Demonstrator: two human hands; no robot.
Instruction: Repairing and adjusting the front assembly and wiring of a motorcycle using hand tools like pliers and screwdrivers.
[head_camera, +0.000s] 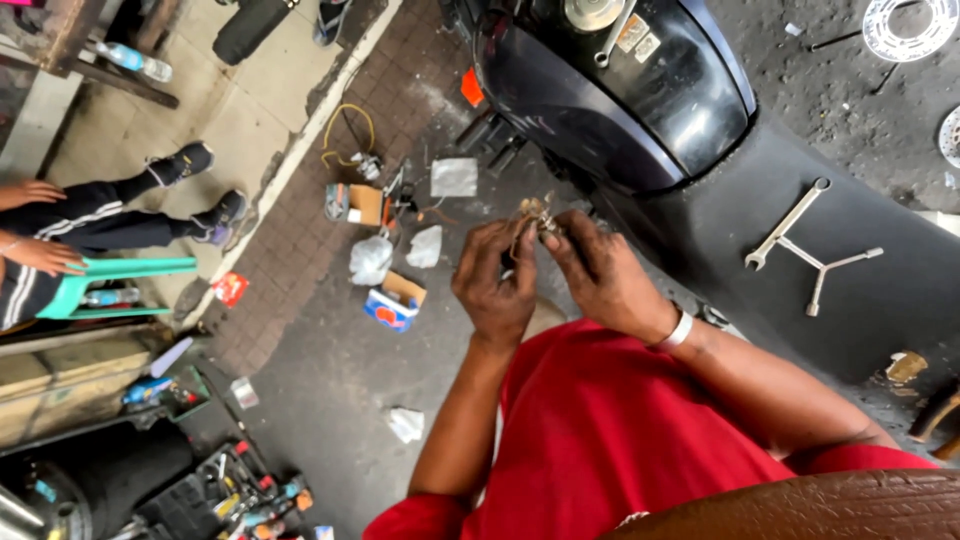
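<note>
Past our red shirt (610, 430), our left hand (493, 285) and right hand (605, 275) both pinched a small wired part (535, 218) beside the black scooter (620, 90); we judged fiddling underway, needing fine fingertip work next.

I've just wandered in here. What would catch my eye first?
Probably the two hands, left hand and right hand, pinching a small tangled metal part together at the centre. Just above them looms a glossy black scooter body, with a wrench and a three-armed wrench lying on its dark seat at the right.
</note>
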